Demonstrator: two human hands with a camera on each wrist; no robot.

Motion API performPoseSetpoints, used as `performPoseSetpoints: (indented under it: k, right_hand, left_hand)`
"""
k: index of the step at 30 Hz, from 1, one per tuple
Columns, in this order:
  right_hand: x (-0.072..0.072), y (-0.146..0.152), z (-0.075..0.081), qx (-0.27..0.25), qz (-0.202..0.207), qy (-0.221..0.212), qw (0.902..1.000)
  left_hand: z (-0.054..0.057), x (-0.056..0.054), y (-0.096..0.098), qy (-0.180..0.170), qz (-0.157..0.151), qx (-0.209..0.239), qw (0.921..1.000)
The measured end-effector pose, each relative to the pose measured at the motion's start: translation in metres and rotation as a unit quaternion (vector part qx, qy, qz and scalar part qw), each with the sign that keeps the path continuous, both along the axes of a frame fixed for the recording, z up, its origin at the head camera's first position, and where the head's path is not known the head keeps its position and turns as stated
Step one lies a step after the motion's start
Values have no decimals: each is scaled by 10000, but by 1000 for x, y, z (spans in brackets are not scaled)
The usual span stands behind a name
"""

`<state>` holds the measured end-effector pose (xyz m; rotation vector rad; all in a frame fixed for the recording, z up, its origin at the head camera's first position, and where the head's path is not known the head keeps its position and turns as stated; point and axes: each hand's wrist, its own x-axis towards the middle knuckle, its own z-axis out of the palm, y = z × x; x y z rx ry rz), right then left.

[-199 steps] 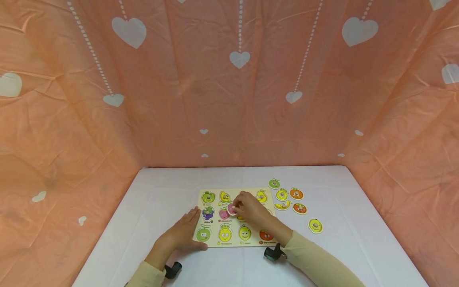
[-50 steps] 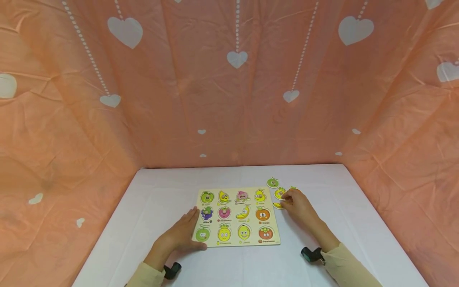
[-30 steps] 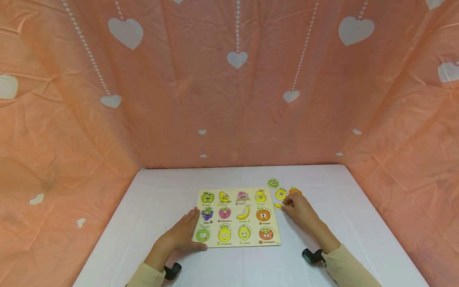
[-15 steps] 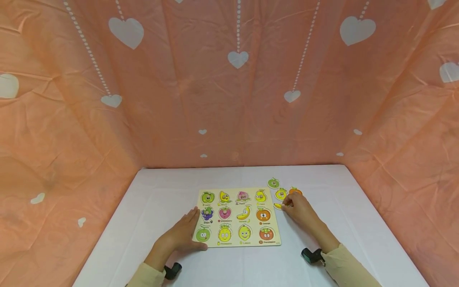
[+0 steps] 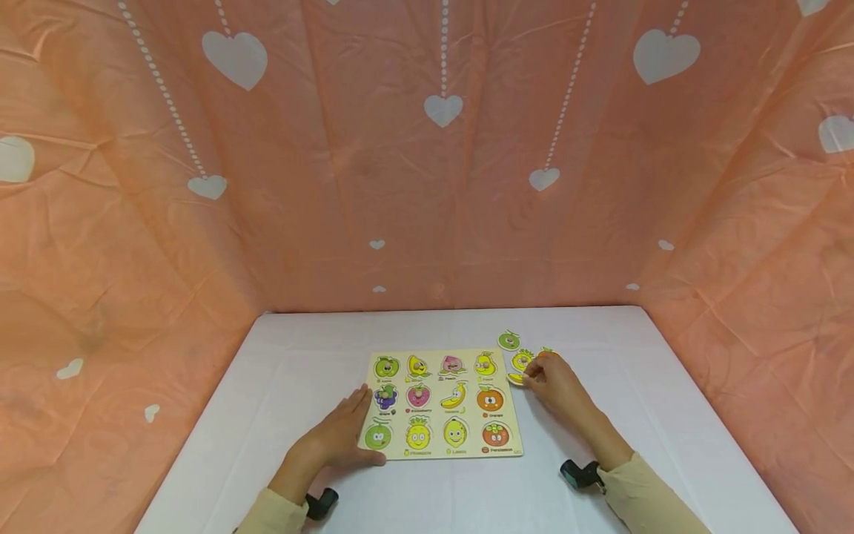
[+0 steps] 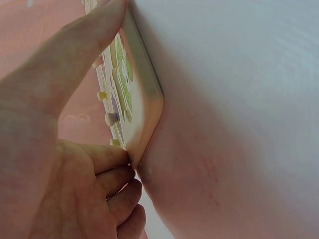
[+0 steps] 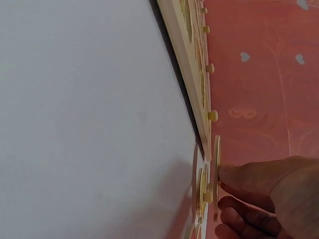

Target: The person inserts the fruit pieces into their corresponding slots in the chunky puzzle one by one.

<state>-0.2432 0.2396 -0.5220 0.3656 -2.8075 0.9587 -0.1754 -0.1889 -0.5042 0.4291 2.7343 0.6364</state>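
"What has the right hand (image 5: 557, 387) got?"

"A banana piece (image 5: 516, 379), pinched between thumb and fingertips, with the other fingers curled in below. The right wrist view shows it edge-on, lifted clear of the tabletop (image 5: 427, 498), and the round knob (image 7: 208, 196) of another piece is just under it."

"And where is that compared with the board (image 5: 475, 426)?"

"The held piece is just past the board's far right corner. The board lies flat between the two hands, with three rows of fruit pictures."

"How about the left hand (image 5: 336, 430)?"

"Spread wide at the board's near left corner. Its thumb lies along the near edge and its fingertips touch the left side; it isn't gripping any loose piece."

"Anything else close to the right hand?"

"A pineapple piece (image 5: 522, 360) just beyond the fingertips, and a green melon piece (image 5: 509, 340) farther out from them. An orange piece (image 5: 547, 351) peeks from behind the knuckles, mostly covered by the hand."

"What's behind it all?"

"A pink curtain (image 5: 454, 222) with white hearts, well beyond both hands. Nearer than the hands, each wrist wears a small black device (image 5: 580, 475) by a beige sleeve (image 5: 654, 497)."
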Motion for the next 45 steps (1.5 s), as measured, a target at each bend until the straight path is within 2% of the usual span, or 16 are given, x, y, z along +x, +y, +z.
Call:
performPoseSetpoints:
  k: [3,9,26,32,45]
  right_hand:
    - [-1,-3,-1,-59,85,88,9999]
    - [1,-13,3,-123,171,-89,9997]
    - [6,-41,7,-147,226,-215,9994]
    - [7,-51,7,-116,290,-429,9986]
    - [13,-69,5,-105,593,-355,9976]
  left_hand:
    - [0,0,0,-1,6,-20,10000]
    - [-1,-1,0,40,-19,-9,10000]
    - [-4,-2,0,22,-45,-47,10000]
    - [-3,-1,0,12,-33,-63,10000]
    - [-2,-2,1,40,-1,-6,10000]
